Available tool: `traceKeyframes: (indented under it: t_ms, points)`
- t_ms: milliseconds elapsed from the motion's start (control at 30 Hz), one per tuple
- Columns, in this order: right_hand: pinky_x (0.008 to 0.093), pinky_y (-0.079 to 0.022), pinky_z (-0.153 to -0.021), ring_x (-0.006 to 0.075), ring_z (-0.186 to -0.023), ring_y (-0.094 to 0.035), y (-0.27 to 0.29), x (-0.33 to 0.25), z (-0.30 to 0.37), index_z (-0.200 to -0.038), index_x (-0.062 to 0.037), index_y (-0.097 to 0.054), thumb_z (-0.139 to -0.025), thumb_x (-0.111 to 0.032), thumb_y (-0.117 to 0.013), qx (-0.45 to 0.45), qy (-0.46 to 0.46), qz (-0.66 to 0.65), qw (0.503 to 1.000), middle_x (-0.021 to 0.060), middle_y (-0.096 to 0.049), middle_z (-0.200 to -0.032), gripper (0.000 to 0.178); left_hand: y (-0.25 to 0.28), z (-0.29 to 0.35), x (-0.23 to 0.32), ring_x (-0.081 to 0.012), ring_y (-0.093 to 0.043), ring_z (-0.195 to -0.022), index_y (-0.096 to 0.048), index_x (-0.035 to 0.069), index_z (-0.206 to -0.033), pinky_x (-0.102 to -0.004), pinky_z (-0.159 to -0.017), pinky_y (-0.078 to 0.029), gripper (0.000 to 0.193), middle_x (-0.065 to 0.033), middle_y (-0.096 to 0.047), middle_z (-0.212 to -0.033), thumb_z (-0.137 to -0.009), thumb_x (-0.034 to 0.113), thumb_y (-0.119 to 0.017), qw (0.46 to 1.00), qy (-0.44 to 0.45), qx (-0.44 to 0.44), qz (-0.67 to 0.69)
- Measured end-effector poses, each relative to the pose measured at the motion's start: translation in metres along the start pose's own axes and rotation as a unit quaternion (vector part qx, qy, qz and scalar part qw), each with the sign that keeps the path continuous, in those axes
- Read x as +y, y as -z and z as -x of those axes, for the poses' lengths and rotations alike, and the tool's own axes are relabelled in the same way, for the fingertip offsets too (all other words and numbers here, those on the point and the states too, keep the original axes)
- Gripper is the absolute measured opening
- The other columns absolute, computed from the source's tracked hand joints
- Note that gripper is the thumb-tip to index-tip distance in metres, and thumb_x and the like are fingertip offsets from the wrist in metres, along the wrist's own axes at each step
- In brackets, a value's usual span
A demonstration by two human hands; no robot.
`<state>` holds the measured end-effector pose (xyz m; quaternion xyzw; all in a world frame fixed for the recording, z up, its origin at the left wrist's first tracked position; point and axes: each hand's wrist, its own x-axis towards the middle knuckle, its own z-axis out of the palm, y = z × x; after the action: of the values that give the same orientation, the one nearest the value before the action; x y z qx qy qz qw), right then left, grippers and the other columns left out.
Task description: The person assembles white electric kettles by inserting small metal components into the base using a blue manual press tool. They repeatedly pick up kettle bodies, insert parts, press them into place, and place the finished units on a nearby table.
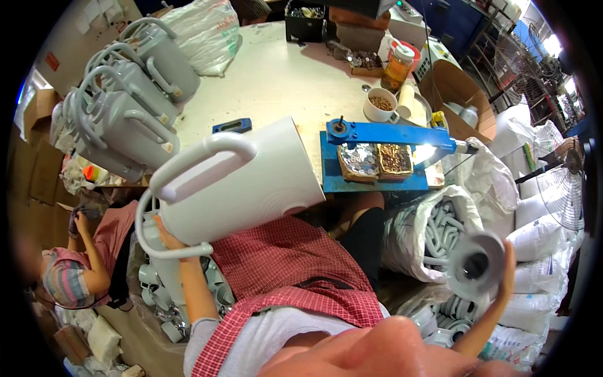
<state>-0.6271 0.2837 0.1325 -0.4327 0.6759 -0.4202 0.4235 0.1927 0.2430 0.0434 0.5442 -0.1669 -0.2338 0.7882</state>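
My left hand [168, 235] grips the lidded end of a large pale grey jug body [251, 182] with a curved side handle and a swing handle. It lies tilted above my lap, its wide bottom end toward the right. Off to the right, my right hand [507, 270] is closed on a round grey funnel-shaped plastic part [460, 270] with a dark hole. Beyond the jug stands a blue bench press [396, 132] on the table's front edge. Two small trays sit on its base, one of silvery pieces [358, 162], the other of brass-coloured pieces [394, 159].
Several finished-looking grey jugs [135, 88] crowd the table's left side near a plastic bag [204, 38]. A blue tool [232, 125], cup [380, 104] and jar [398, 68] lie on the table [270, 69]. A sack [405, 242] holds grey handles. Another person [94, 270] sits left.
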Motion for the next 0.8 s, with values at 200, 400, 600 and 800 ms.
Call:
traceKeyframes:
  t_ms: [200,400,600,800]
  points:
    - [0.0397,-0.047,-0.087,0.0306,-0.098,-0.058,-0.358,-0.136,-0.05,-0.13,-0.0043,-0.056,-0.062,-0.029,-0.087,-0.072,0.523,0.124,0.84,0.0158,-0.059,-0.109,0.078,0.019,0.018,-0.04,-0.0218,-0.065,-0.094,-0.056,0.001,-0.122,-0.0357,-0.08,-0.056,0.051,-0.0117,-0.065,-0.111,-0.103,0.044,-0.036,0.994,0.048,-0.068,0.075]
    - [0.0382,-0.047,-0.081,0.0294,-0.091,-0.054,-0.416,-0.136,-0.036,-0.132,0.0037,-0.054,-0.064,-0.023,-0.084,-0.1,0.614,0.034,0.782,0.0178,-0.055,-0.107,0.078,0.007,0.043,-0.006,-0.0206,-0.062,-0.103,-0.051,0.006,-0.13,-0.0342,-0.088,-0.054,0.047,-0.0074,-0.061,-0.12,-0.103,0.043,-0.039,0.987,0.106,-0.074,0.091]
    - [0.0371,-0.049,-0.079,0.0297,-0.091,-0.057,-0.412,-0.142,-0.029,-0.128,0.0098,-0.054,-0.07,-0.033,-0.083,-0.106,0.649,-0.012,0.753,0.0221,-0.056,-0.111,0.077,-0.007,0.045,0.001,-0.0183,-0.066,-0.087,-0.061,0.002,-0.114,-0.0314,-0.075,-0.054,0.049,-0.0082,-0.067,-0.101,-0.102,0.045,-0.041,0.992,0.1,-0.037,0.06]
    - [0.0388,-0.048,-0.078,0.0307,-0.088,-0.056,-0.414,-0.14,-0.034,-0.12,0.0119,-0.058,-0.071,-0.041,-0.079,-0.137,0.647,-0.008,0.75,0.0223,-0.056,-0.103,0.076,0.001,0.046,0.016,-0.0195,-0.066,-0.09,-0.062,-0.001,-0.113,-0.0325,-0.077,-0.055,0.049,-0.0115,-0.068,-0.102,-0.102,0.042,-0.041,0.994,0.062,-0.029,0.089]
